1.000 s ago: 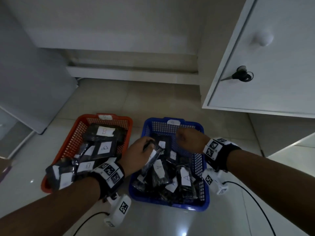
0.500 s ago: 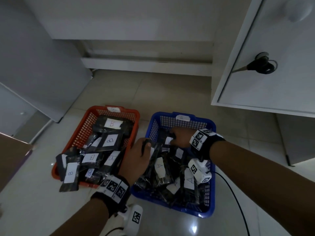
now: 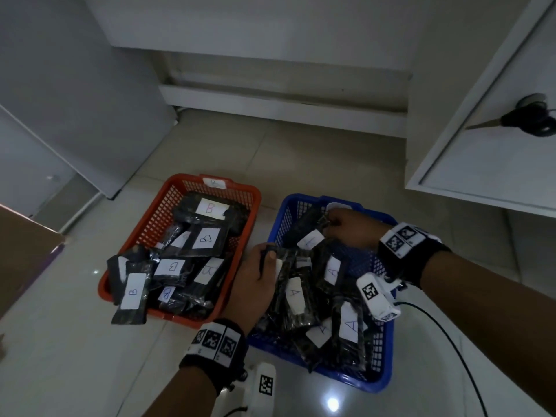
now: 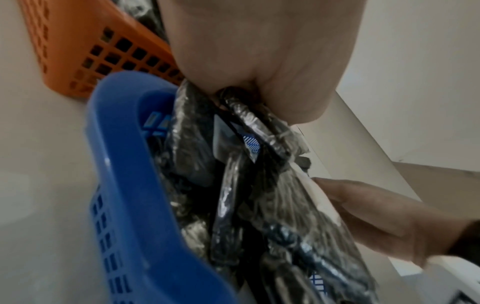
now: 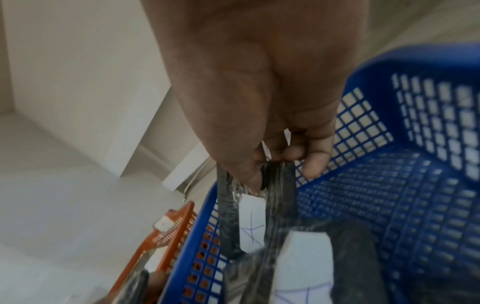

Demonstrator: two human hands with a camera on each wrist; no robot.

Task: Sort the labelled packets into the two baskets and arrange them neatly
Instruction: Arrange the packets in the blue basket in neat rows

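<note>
2 hands [image 3: 255, 284] [image 3: 350, 228] each pinch an A packet [image 3: 293, 291] [image 3: 310, 233] in the blue basket [image 3: 382, 383], long axes running near-to-far.

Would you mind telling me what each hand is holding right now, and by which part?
The left hand grips an A packet by its top edge; the right hand pinches another A packet by its top end, above the label.

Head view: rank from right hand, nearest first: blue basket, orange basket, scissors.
From the right hand:
1. Blue basket, hand is inside it, at its far end.
2. Orange basket, to the left.
3. Scissors, upper right, hanging on the cabinet.
</note>
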